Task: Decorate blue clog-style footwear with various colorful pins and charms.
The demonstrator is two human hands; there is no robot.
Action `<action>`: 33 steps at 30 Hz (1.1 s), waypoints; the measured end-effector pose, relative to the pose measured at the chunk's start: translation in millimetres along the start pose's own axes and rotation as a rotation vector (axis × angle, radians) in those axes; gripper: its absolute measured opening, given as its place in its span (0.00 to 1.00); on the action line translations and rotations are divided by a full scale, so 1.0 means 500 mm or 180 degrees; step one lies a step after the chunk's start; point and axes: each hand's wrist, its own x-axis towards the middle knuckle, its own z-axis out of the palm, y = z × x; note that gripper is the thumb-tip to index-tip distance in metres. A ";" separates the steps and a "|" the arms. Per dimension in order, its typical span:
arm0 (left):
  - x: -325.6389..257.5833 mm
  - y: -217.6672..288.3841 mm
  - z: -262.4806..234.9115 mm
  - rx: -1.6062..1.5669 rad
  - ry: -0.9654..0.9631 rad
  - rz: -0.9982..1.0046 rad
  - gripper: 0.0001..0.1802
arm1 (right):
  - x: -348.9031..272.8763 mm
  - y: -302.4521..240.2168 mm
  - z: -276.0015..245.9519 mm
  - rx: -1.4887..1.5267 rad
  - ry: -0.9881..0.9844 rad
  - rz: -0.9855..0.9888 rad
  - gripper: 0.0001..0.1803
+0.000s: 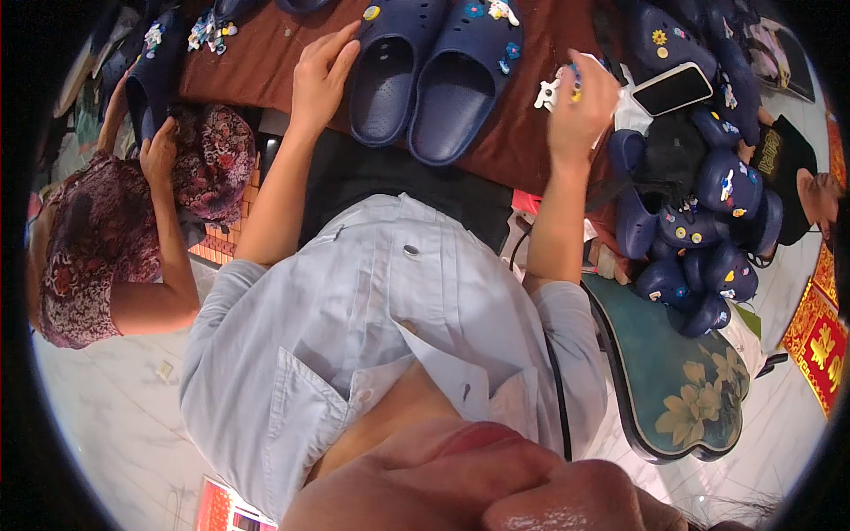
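A pair of navy clogs lies on the brown cloth before me, the left clog [382,80] beside the right clog [460,84]. Flower, dog and round yellow charms decorate their uppers. My left hand [320,80] is at the outer side of the left clog, fingers stretched toward it and holding nothing visible. To the right of the pair, my right hand [584,111] has its fingers curled in over small shoe charms. A blue and yellow charm [575,86] shows between the fingers, and a white dog charm [548,92] sticks out beside them. The fingertips are partly hidden.
A phone [671,88] lies right of my right hand, near a heap of decorated navy clogs [730,183]. A flowered stool [664,363] stands below. On the left, another person [115,239] handles a navy clog [152,84]; someone else is at far right.
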 end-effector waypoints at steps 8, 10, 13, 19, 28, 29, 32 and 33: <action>-0.062 0.024 0.045 0.0766 0.0269 0.0487 0.31 | -0.073 0.219 -0.048 -0.1259 -0.0705 0.0776 0.14; -0.061 0.018 0.047 0.0686 0.0244 0.0425 0.31 | -0.078 0.228 -0.036 -0.1283 -0.0757 0.0785 0.13; -0.063 0.019 0.045 0.0606 0.0212 0.0338 0.30 | -0.074 0.228 -0.027 -0.1401 -0.0858 0.0867 0.13; -0.067 0.033 0.031 0.0526 0.0466 0.0384 0.24 | -0.057 0.190 -0.040 -0.1134 -0.0601 0.1266 0.14; -0.055 0.049 0.028 0.0305 0.0813 0.0870 0.20 | -0.048 0.002 0.018 0.2390 -0.0093 0.2024 0.07; -0.047 0.054 0.030 0.0299 0.0819 0.0865 0.20 | -0.041 -0.020 0.027 0.2602 -0.0166 0.2070 0.07; -0.019 0.062 0.037 0.0538 0.0816 0.1071 0.23 | 0.007 -0.075 0.056 0.2265 -0.0574 0.1447 0.07; -0.012 0.060 0.042 0.0537 0.0832 0.1052 0.23 | 0.032 -0.097 0.061 0.1899 -0.0665 0.1122 0.07</action>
